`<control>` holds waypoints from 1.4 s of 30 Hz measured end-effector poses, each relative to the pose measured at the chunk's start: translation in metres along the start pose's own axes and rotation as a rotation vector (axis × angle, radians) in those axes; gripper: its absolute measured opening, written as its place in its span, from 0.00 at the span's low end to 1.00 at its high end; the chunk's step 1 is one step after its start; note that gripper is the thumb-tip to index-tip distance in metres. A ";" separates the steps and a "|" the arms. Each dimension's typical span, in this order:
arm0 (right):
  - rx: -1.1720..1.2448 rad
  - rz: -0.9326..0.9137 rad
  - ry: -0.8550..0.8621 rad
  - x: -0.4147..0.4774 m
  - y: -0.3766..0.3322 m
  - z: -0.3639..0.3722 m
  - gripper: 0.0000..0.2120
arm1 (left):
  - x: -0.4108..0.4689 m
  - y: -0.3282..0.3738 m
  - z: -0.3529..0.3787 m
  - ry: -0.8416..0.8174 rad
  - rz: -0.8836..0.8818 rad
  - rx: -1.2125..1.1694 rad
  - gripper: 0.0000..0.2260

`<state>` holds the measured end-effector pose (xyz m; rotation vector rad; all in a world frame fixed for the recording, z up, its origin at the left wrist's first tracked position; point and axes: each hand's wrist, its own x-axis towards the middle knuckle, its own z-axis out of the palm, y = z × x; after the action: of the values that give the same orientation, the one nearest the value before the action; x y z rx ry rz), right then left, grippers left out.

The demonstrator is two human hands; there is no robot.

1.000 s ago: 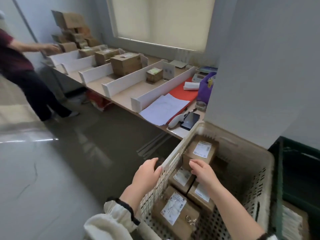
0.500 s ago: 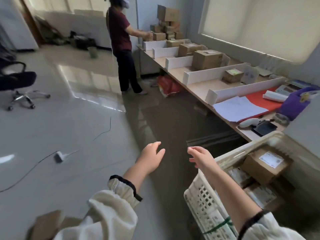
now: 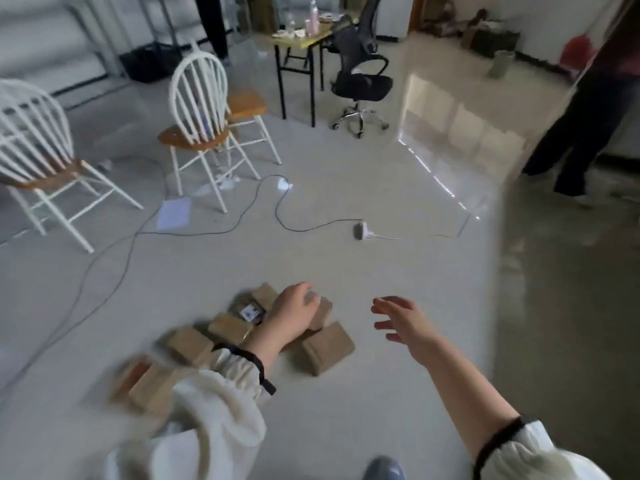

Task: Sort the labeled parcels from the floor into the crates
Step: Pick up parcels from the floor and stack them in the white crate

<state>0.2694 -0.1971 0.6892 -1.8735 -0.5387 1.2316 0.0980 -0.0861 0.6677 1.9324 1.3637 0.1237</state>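
Several brown cardboard parcels lie in a loose pile on the pale floor. One parcel (image 3: 328, 347) sits at the pile's right edge, another (image 3: 191, 345) at the left, and one shows a white label (image 3: 250, 310). My left hand (image 3: 293, 311) hovers over the middle of the pile with relaxed fingers, holding nothing; whether it touches a parcel is unclear through the blur. My right hand (image 3: 401, 319) is spread open in the air to the right of the pile. No crate is in view.
A dark cable (image 3: 277, 209) and a plug adapter (image 3: 360, 231) run across the floor beyond the pile. Two white chairs (image 3: 204, 112) stand at the back left, a black office chair (image 3: 360, 74) and table behind. A person's legs (image 3: 575, 133) stand at the right.
My view has swung from the white crate and the sorting table to the floor pile. Both hands left the crate and now reach down toward the parcels.
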 end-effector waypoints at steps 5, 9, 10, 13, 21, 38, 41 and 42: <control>-0.131 0.027 -0.211 0.052 -0.020 0.075 0.05 | -0.011 -0.085 -0.030 0.122 -0.251 -0.132 0.20; -0.233 0.040 -0.351 0.104 -0.031 0.117 0.05 | -0.003 -0.121 -0.033 0.212 -0.415 -0.162 0.18; -0.263 0.048 -0.381 0.115 -0.032 0.123 0.06 | 0.001 -0.126 -0.030 0.226 -0.438 -0.175 0.18; -0.343 0.073 -0.429 0.155 -0.033 0.133 0.06 | 0.019 -0.136 -0.017 0.237 -0.516 -0.221 0.19; -0.450 0.266 -0.337 0.290 0.031 0.148 0.07 | 0.122 -0.193 0.079 0.012 -0.616 -0.221 0.21; -1.011 0.176 -0.075 0.673 0.398 0.188 0.22 | 0.412 -0.476 0.390 -0.332 -0.877 -0.776 0.23; -0.802 0.346 -0.098 0.715 0.423 0.194 0.26 | 0.441 -0.513 0.422 -0.421 -0.922 -0.895 0.24; -0.650 0.472 -0.149 0.725 0.427 0.196 0.28 | 0.449 -0.518 0.432 -0.443 -0.909 -0.890 0.23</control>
<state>0.3730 0.1501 -0.0951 -2.5703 -0.6525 1.6465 0.0962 0.1446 -0.1094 0.4848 1.4009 -0.1234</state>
